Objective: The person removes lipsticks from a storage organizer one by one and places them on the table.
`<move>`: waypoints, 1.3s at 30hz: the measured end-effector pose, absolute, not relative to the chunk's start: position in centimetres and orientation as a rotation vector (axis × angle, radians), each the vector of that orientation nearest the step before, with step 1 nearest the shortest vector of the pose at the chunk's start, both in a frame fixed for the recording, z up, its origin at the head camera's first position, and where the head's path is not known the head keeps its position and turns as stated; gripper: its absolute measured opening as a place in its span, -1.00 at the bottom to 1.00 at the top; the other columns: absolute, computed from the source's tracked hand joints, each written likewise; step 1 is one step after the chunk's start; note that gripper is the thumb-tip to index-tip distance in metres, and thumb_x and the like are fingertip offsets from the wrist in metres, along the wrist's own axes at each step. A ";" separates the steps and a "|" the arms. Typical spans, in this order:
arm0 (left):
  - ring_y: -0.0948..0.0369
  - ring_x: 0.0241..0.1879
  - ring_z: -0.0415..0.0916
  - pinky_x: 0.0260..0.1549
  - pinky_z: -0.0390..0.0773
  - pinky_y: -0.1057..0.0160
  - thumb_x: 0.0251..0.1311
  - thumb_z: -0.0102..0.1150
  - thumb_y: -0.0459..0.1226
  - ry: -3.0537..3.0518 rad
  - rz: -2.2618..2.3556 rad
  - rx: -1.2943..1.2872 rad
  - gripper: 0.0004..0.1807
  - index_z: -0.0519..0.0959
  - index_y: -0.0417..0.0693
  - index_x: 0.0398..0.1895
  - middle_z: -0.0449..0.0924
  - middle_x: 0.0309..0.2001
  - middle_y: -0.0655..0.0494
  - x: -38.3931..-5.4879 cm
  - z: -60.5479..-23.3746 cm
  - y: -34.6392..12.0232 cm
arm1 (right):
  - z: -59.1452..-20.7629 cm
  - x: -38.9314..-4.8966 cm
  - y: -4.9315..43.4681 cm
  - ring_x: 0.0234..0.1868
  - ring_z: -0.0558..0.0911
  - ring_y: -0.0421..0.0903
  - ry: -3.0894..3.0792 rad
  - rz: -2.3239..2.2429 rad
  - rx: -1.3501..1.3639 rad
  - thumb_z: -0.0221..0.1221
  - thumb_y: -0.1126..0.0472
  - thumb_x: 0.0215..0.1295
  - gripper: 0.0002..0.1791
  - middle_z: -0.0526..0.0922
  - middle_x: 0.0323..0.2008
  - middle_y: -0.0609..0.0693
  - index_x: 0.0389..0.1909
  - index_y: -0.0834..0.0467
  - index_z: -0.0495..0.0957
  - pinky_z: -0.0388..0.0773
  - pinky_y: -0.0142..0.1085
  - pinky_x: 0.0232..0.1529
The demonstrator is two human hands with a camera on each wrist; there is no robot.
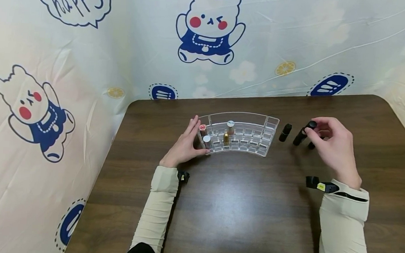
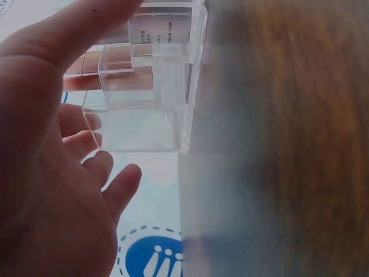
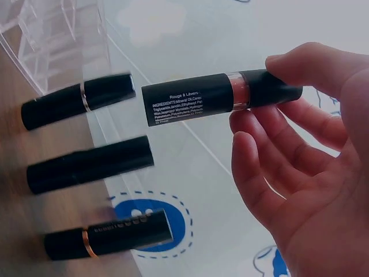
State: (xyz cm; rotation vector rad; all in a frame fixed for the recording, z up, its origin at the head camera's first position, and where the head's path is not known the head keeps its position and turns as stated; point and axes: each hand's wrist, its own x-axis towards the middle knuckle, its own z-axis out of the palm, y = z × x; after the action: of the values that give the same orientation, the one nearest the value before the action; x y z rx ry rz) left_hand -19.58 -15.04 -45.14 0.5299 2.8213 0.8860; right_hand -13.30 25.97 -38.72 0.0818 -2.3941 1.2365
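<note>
My right hand (image 1: 335, 145) pinches a black lipstick (image 3: 190, 99) by one end between thumb and fingers. A clear band near that end shows pink, and small print runs along its side. Beside it in the right wrist view, three more lipsticks stand on the table: one with a silver ring (image 3: 57, 105), a plain black one (image 3: 86, 165) and one with a gold ring (image 3: 109, 235). At the left end of a clear curved lipstick organizer (image 1: 249, 118), my left hand (image 1: 183, 146) holds it, thumb at the front corner, fingers along the side.
Several tubes sit in the organizer's left half: a red-topped one (image 1: 202, 129), a white-topped one (image 1: 207, 141), a silver-topped one (image 1: 230, 126) and a gold one (image 1: 226, 139). The brown wooden table (image 1: 238, 215) ends at a printed cloth backdrop (image 1: 265, 40).
</note>
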 end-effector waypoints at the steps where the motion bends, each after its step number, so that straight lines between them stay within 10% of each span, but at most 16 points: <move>1: 0.21 0.55 -0.49 0.39 -0.02 -0.27 -0.02 0.42 0.07 2.819 0.888 0.528 0.22 -0.18 0.02 0.57 -0.45 0.58 0.25 -19.6 -45.1 -15.0 | -38.7 -13.2 26.1 -0.33 0.49 -0.54 -2.389 1.243 0.072 0.28 0.28 0.20 -0.69 0.47 -0.32 -0.42 -0.03 0.26 0.58 0.38 -0.73 -0.27; 15: 0.27 0.54 -0.51 0.40 0.00 -0.23 -0.03 0.43 0.07 2.810 0.902 0.513 0.22 -0.19 0.06 0.57 -0.52 0.54 0.45 -19.6 -45.2 -15.1 | -38.4 -12.5 28.0 -0.33 0.49 -0.51 -2.358 1.235 -0.078 0.26 0.21 0.23 -0.67 0.48 -0.35 -0.41 -0.03 0.29 0.55 0.37 -0.74 -0.23; 39: 0.19 0.55 -0.48 0.39 0.00 -0.24 -0.03 0.42 0.09 2.817 0.884 0.536 0.23 -0.18 0.02 0.57 -0.43 0.58 0.21 -19.7 -45.1 -15.0 | -39.0 -12.0 30.8 -0.31 0.52 -0.49 -2.246 1.321 -0.279 0.27 0.31 0.20 -0.73 0.54 -0.34 -0.45 -0.06 0.09 0.62 0.36 -0.70 -0.25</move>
State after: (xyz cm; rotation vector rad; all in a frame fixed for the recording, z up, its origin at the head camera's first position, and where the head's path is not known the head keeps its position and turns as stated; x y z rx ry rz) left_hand -19.68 -15.04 -45.13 0.5358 2.8172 0.8837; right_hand -11.98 30.85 -39.02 -0.2792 -2.2464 1.3214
